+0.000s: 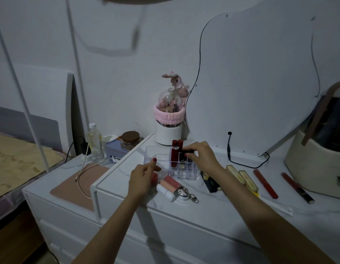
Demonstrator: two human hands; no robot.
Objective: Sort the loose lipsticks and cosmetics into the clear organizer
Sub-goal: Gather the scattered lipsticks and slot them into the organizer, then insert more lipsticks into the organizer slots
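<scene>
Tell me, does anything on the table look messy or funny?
Yes. Several cosmetics lie flat and scattered on the table outside the clear organizer: two pink tubes at its front, two gold lipstick boxes and two long red sticks to its right. Nothing looks spilled or broken.

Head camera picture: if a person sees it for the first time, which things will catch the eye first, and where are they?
Probably the two hands at the centre: the right hand pinches a dark lipstick over the clear organizer, while the left hand rests at its front edge. Behind them a big wavy mirror leans on the wall, with a pink toy rabbit on a glass dome to its left.
</scene>
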